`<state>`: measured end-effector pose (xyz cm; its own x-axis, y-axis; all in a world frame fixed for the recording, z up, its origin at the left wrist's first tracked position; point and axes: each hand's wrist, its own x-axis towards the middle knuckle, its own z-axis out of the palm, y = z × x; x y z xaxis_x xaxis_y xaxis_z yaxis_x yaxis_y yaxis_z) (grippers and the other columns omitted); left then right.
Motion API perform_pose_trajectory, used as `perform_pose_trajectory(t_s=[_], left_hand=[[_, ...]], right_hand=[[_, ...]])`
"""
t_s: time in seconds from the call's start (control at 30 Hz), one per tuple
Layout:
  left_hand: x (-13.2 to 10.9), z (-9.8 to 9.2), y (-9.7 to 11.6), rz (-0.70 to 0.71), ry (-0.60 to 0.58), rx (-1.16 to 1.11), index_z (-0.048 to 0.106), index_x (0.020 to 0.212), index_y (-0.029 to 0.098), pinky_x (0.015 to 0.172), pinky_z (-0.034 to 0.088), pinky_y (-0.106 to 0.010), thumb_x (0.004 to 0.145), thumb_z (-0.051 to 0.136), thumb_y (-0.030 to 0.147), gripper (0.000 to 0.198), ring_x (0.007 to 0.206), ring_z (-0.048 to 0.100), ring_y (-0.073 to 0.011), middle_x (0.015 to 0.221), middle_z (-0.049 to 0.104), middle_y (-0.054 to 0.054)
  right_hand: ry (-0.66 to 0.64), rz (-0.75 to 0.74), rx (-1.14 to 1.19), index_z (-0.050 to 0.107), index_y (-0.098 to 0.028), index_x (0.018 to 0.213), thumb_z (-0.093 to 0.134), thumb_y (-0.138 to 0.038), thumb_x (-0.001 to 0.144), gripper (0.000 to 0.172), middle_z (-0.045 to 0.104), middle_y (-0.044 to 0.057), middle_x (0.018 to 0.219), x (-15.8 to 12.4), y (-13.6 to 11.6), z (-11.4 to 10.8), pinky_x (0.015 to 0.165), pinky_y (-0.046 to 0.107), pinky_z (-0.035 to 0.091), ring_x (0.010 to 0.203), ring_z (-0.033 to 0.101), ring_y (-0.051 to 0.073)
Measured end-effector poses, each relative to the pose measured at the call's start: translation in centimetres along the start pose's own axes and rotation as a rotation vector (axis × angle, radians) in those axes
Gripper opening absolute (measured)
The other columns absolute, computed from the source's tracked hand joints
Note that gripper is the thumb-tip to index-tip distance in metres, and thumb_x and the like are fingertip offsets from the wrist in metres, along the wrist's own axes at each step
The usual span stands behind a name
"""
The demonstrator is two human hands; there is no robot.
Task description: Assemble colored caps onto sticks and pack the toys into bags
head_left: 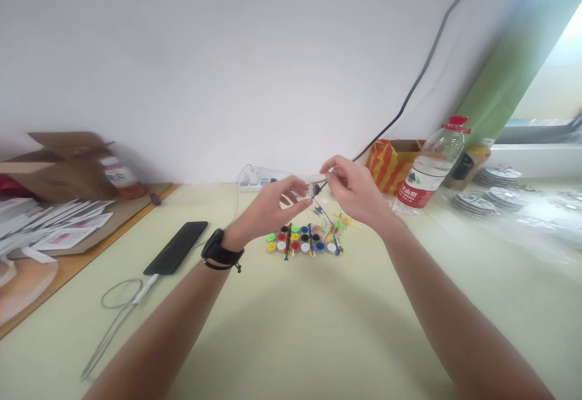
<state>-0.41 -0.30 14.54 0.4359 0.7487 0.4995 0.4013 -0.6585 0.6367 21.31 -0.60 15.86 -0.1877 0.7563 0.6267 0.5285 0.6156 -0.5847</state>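
In the head view, see a dark piece [316, 190] in the narrow gap between both hands' fingertips, above the table [295, 315]. Appears pinched at its upper right end by thumb and forefinger of the right hand [352, 191]. Lies just beside the tips of the left hand [275, 203], with thumb and forefinger slightly apart; cannot tell whether gripped there. Points to the lower left, long axis slanting from right fingertips toward left thumb tip. Just below, see coloured discs [295, 246] in rows, with thin sticks [311, 239] among them.
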Motion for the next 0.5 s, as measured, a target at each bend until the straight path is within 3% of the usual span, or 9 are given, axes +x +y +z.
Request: perform_pose_trajectory(t_s=[0.27, 0.5], left_hand=[[0.2, -0.3, -0.3, 0.006, -0.033, 0.017, 0.078, 0.084, 0.025, 0.073, 0.057, -0.033, 0.092, 0.066, 0.048, 0.027, 0.077, 0.070, -0.0215, 0.084, 0.077, -0.006], [0.1, -0.8, 0.5, 0.039, -0.011, 0.051, 0.082, 0.086, 0.026, 0.077, 0.056, -0.034, 0.088, 0.070, 0.044, 0.021, 0.079, 0.071, -0.0238, 0.084, 0.079, -0.006]], right_hand=[[-0.013, 0.026, 0.006, 0.060, -0.024, 0.098, 0.050, -0.020, 0.091, 0.013, 0.044, -0.007, 0.056, -0.1, -0.3, -0.6, 0.054, 0.027, 0.032, 0.052, 0.045, 0.016], [-0.006, 0.077, -0.067, 0.059, -0.025, 0.097, 0.050, -0.018, 0.087, 0.015, 0.053, -0.005, 0.056, 0.1, 0.0, -1.1, 0.055, 0.028, 0.032, 0.052, 0.050, 0.017]])
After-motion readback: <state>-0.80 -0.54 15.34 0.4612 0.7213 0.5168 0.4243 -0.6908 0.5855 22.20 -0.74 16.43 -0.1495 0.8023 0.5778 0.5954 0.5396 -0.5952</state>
